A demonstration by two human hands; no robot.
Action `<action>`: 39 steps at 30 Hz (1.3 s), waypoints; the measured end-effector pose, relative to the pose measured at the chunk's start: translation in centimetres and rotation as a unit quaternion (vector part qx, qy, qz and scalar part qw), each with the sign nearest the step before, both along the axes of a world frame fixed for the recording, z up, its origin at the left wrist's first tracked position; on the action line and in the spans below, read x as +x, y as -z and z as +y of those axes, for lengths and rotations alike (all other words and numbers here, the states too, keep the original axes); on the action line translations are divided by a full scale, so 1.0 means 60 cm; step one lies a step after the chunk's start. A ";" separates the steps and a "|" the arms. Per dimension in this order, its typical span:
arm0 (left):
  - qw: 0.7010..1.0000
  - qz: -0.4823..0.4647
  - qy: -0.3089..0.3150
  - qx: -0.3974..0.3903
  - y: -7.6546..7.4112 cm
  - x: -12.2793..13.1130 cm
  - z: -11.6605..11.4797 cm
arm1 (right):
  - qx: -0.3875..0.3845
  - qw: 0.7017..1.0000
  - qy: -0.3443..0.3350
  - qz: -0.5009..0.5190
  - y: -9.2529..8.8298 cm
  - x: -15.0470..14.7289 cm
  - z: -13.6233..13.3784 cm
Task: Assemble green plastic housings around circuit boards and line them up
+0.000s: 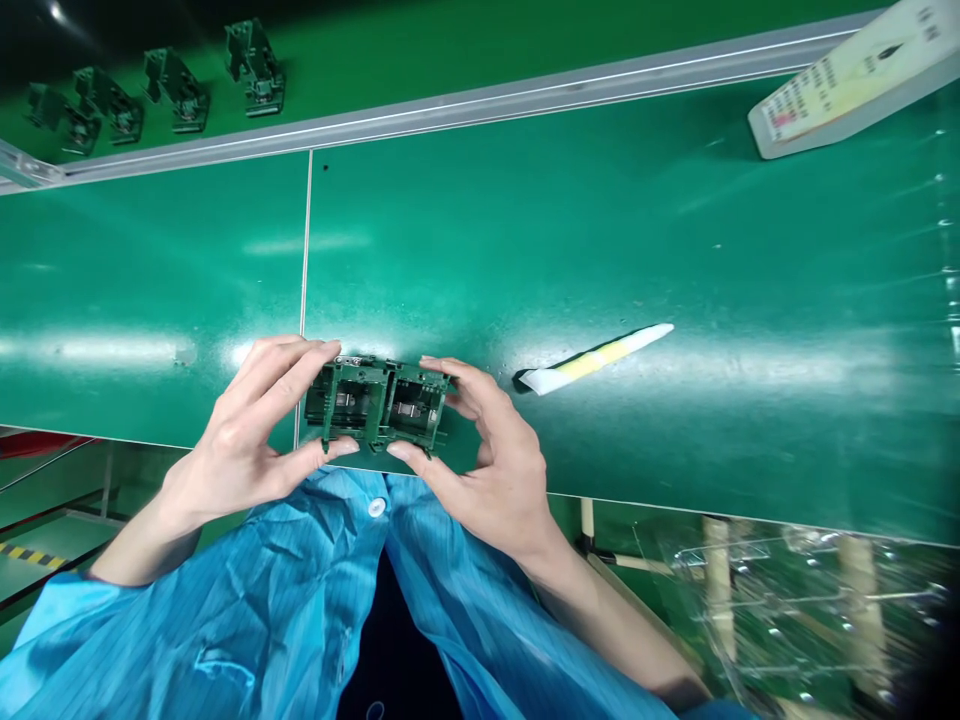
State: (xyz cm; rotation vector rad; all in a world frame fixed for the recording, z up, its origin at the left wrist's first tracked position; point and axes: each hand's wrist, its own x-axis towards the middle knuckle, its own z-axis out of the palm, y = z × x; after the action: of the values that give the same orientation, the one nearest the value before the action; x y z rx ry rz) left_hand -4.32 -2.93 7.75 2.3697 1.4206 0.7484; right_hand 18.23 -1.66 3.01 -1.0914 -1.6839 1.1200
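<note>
Green housing (375,412) sits between gripping hands (244,435) (506,460) near the table edge (637,503).

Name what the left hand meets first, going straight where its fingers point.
The left hand would first meet the dark green part it holds, then probably the right hand; depth is unclear.

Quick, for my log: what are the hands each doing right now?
Left hand: closed on the left end of the dark green housing.
Right hand: closed on its right end.
</note>
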 end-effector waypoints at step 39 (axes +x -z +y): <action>0.994 -0.062 -0.021 -0.084 0.014 -0.002 0.000 | -0.001 0.999 -0.003 -0.044 -0.002 0.003 0.000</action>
State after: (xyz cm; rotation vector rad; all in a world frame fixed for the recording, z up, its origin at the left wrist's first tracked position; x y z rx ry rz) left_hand -4.42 -2.91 6.91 2.1350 1.4255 0.7425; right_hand 18.42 -1.65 3.15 -1.1522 -1.7548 1.0920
